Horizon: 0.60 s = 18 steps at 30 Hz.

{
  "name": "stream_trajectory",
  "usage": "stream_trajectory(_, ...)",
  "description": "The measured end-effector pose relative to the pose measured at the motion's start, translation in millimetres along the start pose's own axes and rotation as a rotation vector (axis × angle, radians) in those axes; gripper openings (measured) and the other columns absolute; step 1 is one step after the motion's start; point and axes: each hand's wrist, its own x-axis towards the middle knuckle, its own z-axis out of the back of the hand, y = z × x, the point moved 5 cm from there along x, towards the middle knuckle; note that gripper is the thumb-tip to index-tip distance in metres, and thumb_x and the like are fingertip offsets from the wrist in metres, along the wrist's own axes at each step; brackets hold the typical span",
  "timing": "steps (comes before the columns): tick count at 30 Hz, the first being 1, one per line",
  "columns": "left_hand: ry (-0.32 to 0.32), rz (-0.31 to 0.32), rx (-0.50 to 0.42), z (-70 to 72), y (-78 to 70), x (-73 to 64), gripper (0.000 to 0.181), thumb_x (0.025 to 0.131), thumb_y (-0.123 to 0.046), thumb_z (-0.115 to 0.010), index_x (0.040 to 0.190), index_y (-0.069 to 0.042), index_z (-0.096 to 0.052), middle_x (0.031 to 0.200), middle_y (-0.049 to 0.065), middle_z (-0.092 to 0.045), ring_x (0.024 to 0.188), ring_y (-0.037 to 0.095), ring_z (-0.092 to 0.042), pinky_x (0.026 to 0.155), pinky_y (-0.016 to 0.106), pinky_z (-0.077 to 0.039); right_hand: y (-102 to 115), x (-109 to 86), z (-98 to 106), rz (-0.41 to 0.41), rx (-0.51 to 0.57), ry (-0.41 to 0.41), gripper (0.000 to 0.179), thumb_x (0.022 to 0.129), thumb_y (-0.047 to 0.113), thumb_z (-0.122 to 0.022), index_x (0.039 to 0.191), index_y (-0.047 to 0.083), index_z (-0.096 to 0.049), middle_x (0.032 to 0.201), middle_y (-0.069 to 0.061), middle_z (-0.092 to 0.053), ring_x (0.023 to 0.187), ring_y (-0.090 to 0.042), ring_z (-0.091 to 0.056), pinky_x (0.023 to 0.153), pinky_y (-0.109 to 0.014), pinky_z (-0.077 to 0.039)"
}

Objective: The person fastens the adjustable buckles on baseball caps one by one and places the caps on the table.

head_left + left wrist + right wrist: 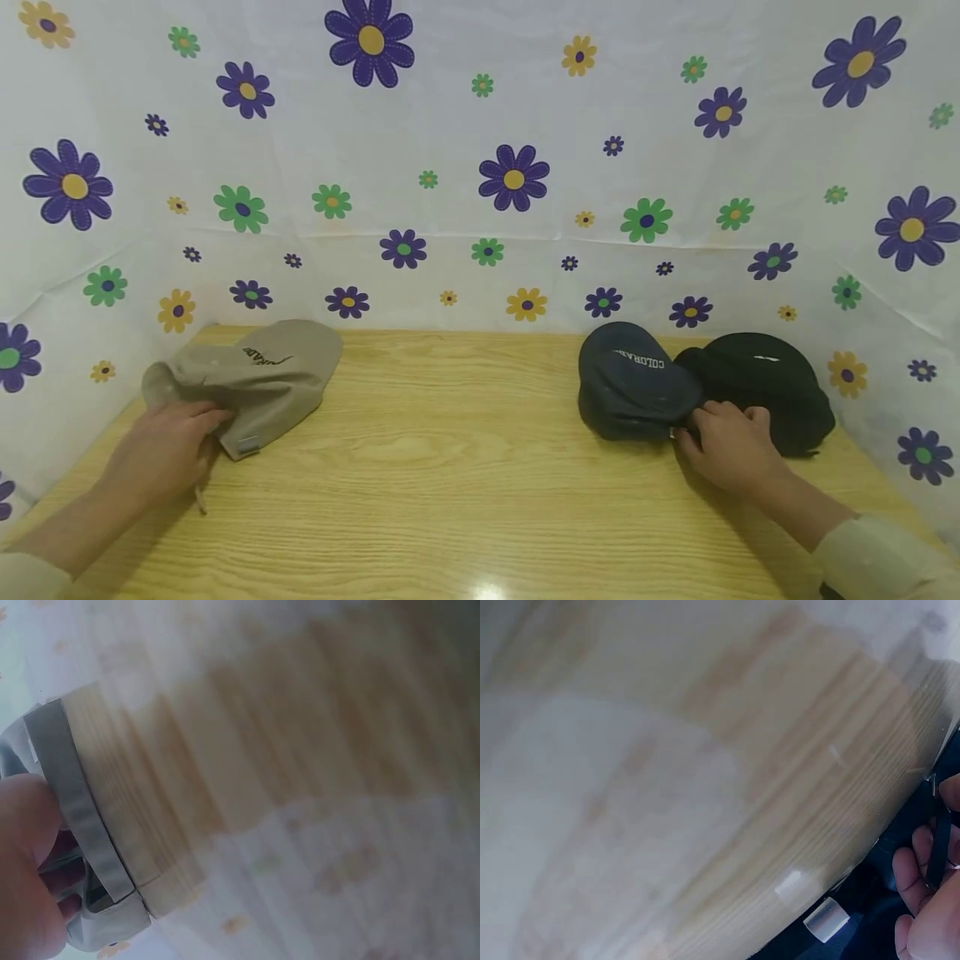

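A beige cap (277, 375) with dark lettering lies at the left of the table. My left hand (168, 442) grips its near edge, fingers curled inside the opening; the cap's edge band (82, 802) shows beside the hand in the left wrist view. At the right sits a navy cap (630, 383) with white "COLORADO"-like lettering, partly cut off. My right hand (731, 442) holds this cap's near right edge. In the right wrist view, its fingers (907, 877) curl about a dark strap (939, 847), near a shiny metal buckle (826, 919).
A black cap (772, 383) lies right behind my right hand, against the navy cap. Beneath everything is a wood-grain table (450, 467). White flower-print cloth (442, 125) rises along the back and both sides.
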Motion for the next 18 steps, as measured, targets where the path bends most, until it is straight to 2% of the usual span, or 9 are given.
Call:
stream_trajectory(3,-0.02,-0.025,-0.006,-0.6,-1.8,-0.6,0.027,0.069,-0.004,-0.074,0.097,-0.003,-0.076,0.097,0.016,-0.074,0.089,0.041,-0.068,0.08,0.055,-0.051,1,-1.7,1,-0.016,0.009,0.011,0.025,0.09,0.029,-0.065,0.087,0.004,-0.067,0.083,-0.008,-0.061,0.086,-0.031,-0.06,0.076,-0.056,-0.034)
stream_trajectory(5,-0.049,-0.067,-0.013,0.8,-5.1,0.4,0.026,0.07,-0.005,-0.074,0.096,-0.003,-0.077,0.096,0.013,-0.075,0.089,0.039,-0.069,0.08,0.053,-0.052,2,-3.2,3,-0.028,0.023,0.004,0.024,0.09,0.029,-0.064,0.088,0.005,-0.066,0.084,-0.007,-0.061,0.088,-0.031,-0.059,0.078,-0.057,-0.034)
stream_trajectory(7,-0.089,-0.12,-0.026,3.3,-9.8,2.1,0.02,0.086,-0.015,-0.066,0.097,-0.003,-0.077,0.097,0.013,-0.075,0.09,0.038,-0.069,0.08,0.052,-0.052,5,-5.1,7,-0.035,0.039,-0.014,0.021,0.09,0.028,-0.063,0.086,0.008,-0.065,0.082,-0.005,-0.059,0.088,-0.03,-0.058,0.08,-0.058,-0.034)
stream_trajectory(9,-0.153,-0.18,-0.036,7.5,-16.5,5.4,0.036,0.101,-0.028,-0.051,0.098,-0.002,-0.076,0.097,0.014,-0.074,0.09,0.038,-0.069,0.081,0.052,-0.052,10,-7.4,12,-0.033,0.05,-0.046,0.018,0.089,0.026,-0.061,0.08,0.011,-0.06,0.078,-0.002,-0.056,0.083,-0.028,-0.055,0.079,-0.056,-0.035)
stream_trajectory(12,-0.252,-0.268,-0.036,15.3,-29.0,11.5,0.066,0.109,-0.04,-0.024,0.099,0.0,-0.075,0.096,0.016,-0.073,0.089,0.038,-0.067,0.081,0.052,-0.051,19,-10.6,20,-0.003,0.052,-0.116,0.019,0.087,0.023,-0.061,0.071,0.016,-0.052,0.069,0.002,-0.048,0.071,-0.021,-0.049,0.071,-0.047,-0.037)
stream_trajectory(18,-0.388,-0.345,-0.039,27.3,-50.7,18.2,0.058,0.109,-0.034,-0.032,0.092,-0.001,-0.076,0.089,0.016,-0.071,0.082,0.034,-0.065,0.079,0.048,-0.051,36,-13.6,26,0.11,0.113,-0.214,0.019,0.082,0.015,-0.067,0.069,0.017,-0.053,0.064,0.006,-0.043,0.061,-0.012,-0.04,0.06,-0.033,-0.037)
